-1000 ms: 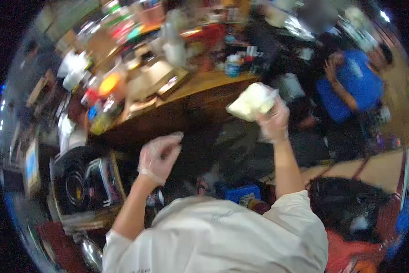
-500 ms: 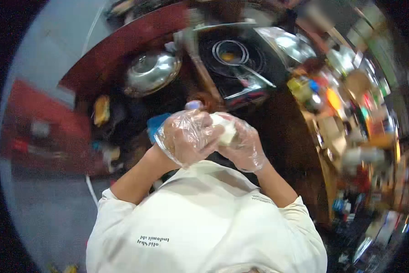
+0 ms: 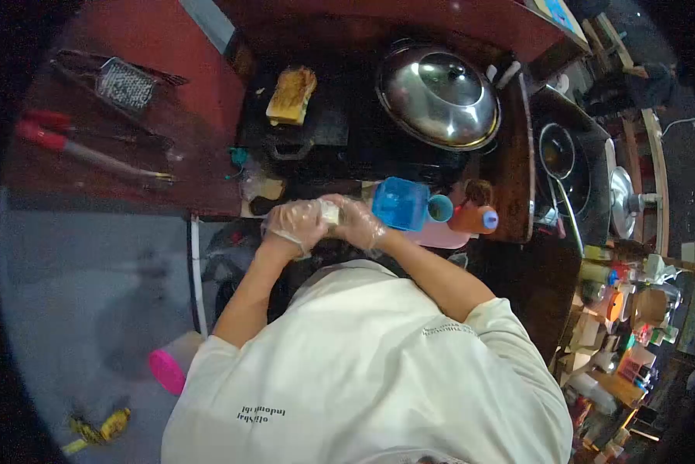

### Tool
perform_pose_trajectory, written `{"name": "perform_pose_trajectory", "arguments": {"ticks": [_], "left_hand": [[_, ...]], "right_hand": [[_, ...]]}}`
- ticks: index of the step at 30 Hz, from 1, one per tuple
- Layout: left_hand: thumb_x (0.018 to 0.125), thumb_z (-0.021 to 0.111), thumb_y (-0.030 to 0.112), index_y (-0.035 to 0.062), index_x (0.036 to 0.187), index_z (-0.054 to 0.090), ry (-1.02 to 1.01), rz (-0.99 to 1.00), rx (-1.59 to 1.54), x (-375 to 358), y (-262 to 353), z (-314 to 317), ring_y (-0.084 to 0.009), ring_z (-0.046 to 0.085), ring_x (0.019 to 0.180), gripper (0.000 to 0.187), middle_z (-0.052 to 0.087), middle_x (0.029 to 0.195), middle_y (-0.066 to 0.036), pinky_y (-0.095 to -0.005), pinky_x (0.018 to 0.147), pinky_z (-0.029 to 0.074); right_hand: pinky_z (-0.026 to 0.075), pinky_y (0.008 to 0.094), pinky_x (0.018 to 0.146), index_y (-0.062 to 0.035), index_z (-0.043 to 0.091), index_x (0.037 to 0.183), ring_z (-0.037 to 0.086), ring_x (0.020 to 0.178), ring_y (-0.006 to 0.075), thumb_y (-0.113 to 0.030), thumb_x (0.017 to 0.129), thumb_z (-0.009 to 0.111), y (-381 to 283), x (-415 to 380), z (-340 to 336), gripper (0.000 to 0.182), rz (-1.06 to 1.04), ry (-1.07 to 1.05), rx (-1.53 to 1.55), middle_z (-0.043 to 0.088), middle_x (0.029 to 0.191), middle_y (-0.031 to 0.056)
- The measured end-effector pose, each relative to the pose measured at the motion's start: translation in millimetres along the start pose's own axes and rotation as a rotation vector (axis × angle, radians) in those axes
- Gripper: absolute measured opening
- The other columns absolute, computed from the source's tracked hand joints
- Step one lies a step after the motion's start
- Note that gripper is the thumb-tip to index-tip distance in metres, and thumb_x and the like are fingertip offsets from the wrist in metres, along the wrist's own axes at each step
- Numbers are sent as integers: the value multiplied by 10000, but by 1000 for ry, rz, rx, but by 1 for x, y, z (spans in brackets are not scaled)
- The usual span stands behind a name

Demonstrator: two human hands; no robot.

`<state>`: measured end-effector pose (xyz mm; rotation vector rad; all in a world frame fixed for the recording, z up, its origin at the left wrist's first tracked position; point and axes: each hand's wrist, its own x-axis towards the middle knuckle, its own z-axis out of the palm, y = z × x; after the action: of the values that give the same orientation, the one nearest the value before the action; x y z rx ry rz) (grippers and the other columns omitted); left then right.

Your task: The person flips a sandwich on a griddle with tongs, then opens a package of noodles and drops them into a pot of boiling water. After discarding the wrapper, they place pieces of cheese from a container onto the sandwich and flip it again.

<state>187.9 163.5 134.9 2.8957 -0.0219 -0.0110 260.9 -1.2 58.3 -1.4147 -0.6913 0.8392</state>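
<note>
In front of my chest, my left hand [image 3: 297, 223] and my right hand [image 3: 355, 222] meet, both in clear plastic gloves. Between them they grip a small white item [image 3: 329, 212]; its exact nature is too small to tell. Beyond my hands, a toasted sandwich [image 3: 292, 96] lies on a dark griddle [image 3: 328, 116]. A blue square container [image 3: 401, 203] stands just right of my right hand, beside a small blue cup [image 3: 440, 208] and an orange bottle [image 3: 474, 220].
A large lidded pan [image 3: 440, 97] stands at the back. A grater [image 3: 126, 83] and red-handled tongs [image 3: 92, 151] lie on the red surface at left. A pan with a handle [image 3: 557, 151] is at right. A pink-rimmed container [image 3: 167, 372] sits lower left.
The view has turned left, bringing the sandwich, grater and lidded pan into clearer sight. My hands remain together around the white item, which now shows less between my fingers.
</note>
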Motion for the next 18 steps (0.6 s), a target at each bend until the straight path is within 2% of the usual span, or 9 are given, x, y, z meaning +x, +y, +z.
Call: {"name": "perform_pose_trajectory", "arguments": {"ticks": [3, 5, 6, 7, 9, 12, 14, 16, 18], "left_hand": [[810, 596, 237, 54, 876, 648, -117, 28, 2, 24, -36, 34, -353, 685, 720, 202, 688, 787, -172, -479, 650, 559], [827, 582, 250, 49, 893, 654, -150, 134, -71, 34, -74, 90, -355, 689, 759, 223, 694, 830, -180, -478, 691, 558], [847, 564, 276, 57, 905, 653, -282, 81, -43, 42, -64, 69, -367, 685, 817, 243, 696, 891, -186, -480, 738, 549], [847, 564, 276, 57, 905, 653, -281, 85, -41, 47, -62, 70, -367, 685, 817, 243, 696, 891, -186, -480, 738, 549], [866, 548, 284, 67, 940, 639, -286, 30, -153, 53, -63, 77, -373, 675, 853, 247, 688, 917, -196, -484, 761, 540], [864, 568, 278, 67, 896, 621, -205, 41, -224, 55, -69, 96, -385, 655, 819, 219, 676, 868, -187, -492, 734, 525], [847, 591, 275, 68, 834, 618, -145, -1, -309, 52, -72, 100, -383, 647, 793, 209, 673, 847, -175, -489, 716, 514], [886, 571, 298, 78, 946, 613, -287, -80, -378, 49, -77, 101, -399, 648, 826, 232, 670, 859, -188, -495, 731, 522], [881, 585, 302, 81, 925, 616, -266, -63, -412, 43, -80, 96, -398, 647, 817, 227, 670, 854, -185, -492, 721, 518]], "right_hand": [[474, 357, 971, -28, 470, 1338, 589, 1111, 201, -88, 811, 749, 44, 32, -1, 598, 70, -37, -122, 620, 1201, 106], [464, 394, 993, -39, 482, 1319, 584, 1157, 266, -113, 778, 767, 52, 42, -2, 616, -93, 184, -509, 618, 1207, 151], [465, 421, 990, -31, 520, 1276, 576, 1162, 336, -122, 730, 780, 31, 40, -4, 612, -219, 272, -536, 602, 1214, 189], [465, 421, 990, -31, 520, 1276, 576, 1162, 336, -122, 730, 780, 23, 42, -5, 612, -221, 276, -537, 602, 1214, 189], [484, 423, 953, -32, 604, 1181, 599, 1094, 361, -140, 733, 750, 14, 44, -7, 482, -70, 202, -824, 627, 1151, 185], [502, 445, 890, -39, 670, 1062, 613, 1012, 386, -172, 754, 713, 10, 52, -14, 338, 54, 176, -827, 647, 1069, 187], [505, 451, 864, -41, 679, 1022, 620, 979, 385, -186, 765, 700, 36, 53, -16, 296, 42, 197, -870, 652, 1032, 187], [509, 457, 839, -43, 688, 982, 626, 947, 385, -201, 776, 688, 38, 55, -14, 260, 24, 213, -913, 657, 996, 186], [507, 465, 805, -35, 672, 963, 613, 923, 388, -189, 790, 674, 35, 56, -13, 232, 46, 162, -894, 641, 976, 187]]}}
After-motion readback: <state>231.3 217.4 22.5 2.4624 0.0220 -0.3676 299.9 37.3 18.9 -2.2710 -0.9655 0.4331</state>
